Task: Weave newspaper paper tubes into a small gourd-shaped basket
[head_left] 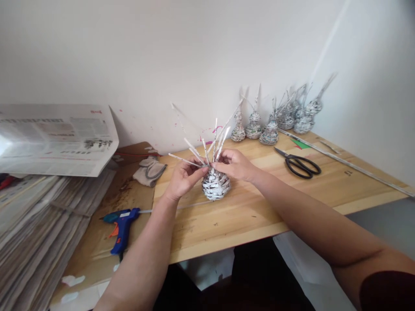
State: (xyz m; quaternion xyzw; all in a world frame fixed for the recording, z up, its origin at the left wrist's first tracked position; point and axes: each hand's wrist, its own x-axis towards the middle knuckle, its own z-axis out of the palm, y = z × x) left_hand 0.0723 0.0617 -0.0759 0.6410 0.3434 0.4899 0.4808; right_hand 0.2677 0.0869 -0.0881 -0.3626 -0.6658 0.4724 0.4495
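Observation:
A small round gourd shape woven from rolled newspaper strips (216,185) stands on the wooden table in front of me. Several stiff paper rods (205,149) fan up and outward from its narrow neck. My left hand (185,176) is closed at the left of the neck, thumb and fingers pinching at the base of the rods. From the right, my right hand (234,164) grips the neck too, its thumb pressed near the left thumb and its fingers partly hidden behind the rods.
Finished woven gourds (254,125) stand along the wall at back right. Black scissors (300,164) and a long paper rod (343,160) lie on the right. At left are a blue glue gun (122,229), a grey cloth (148,171), stacked newspapers (58,224) and a newspaper sheet (65,140).

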